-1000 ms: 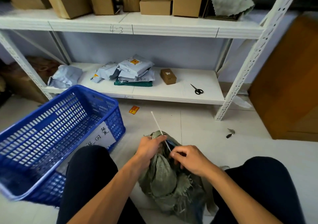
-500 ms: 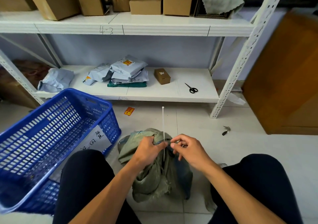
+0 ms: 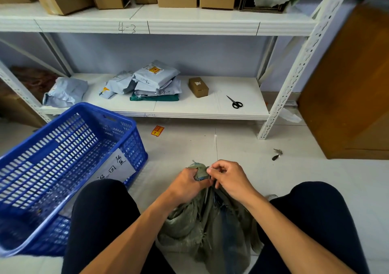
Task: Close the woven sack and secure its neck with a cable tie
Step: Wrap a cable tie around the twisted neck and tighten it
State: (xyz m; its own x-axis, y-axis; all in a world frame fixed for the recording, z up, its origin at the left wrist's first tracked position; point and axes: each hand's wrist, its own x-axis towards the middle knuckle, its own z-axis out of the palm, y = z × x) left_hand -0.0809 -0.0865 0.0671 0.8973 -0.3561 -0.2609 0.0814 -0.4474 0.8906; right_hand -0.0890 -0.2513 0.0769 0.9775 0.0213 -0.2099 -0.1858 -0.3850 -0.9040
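A grey-green woven sack [image 3: 202, 227] stands on the floor between my knees, its top bunched into a neck. My left hand [image 3: 187, 184] grips that neck from the left. My right hand [image 3: 229, 179] pinches a white cable tie [image 3: 214, 147] against the neck from the right. The tie's free tail sticks up and away from my fingers, blurred against the tiles. Another stretch of the tie hangs down in front of the sack below my hands. How far the tie goes round the neck is hidden by my fingers.
A blue plastic basket [image 3: 88, 124] with a paper label sits at my left knee. The low white shelf [image 3: 189, 113] holds grey parcels [image 3: 155, 79], a small carton [image 3: 198, 87] and black scissors [image 3: 235, 103]. A brown cabinet [image 3: 353, 84] stands at the right.
The sack's neck has been gathered tighter and both hands have closed in on it. The tie's tail swung from leaning left to pointing nearly straight up.
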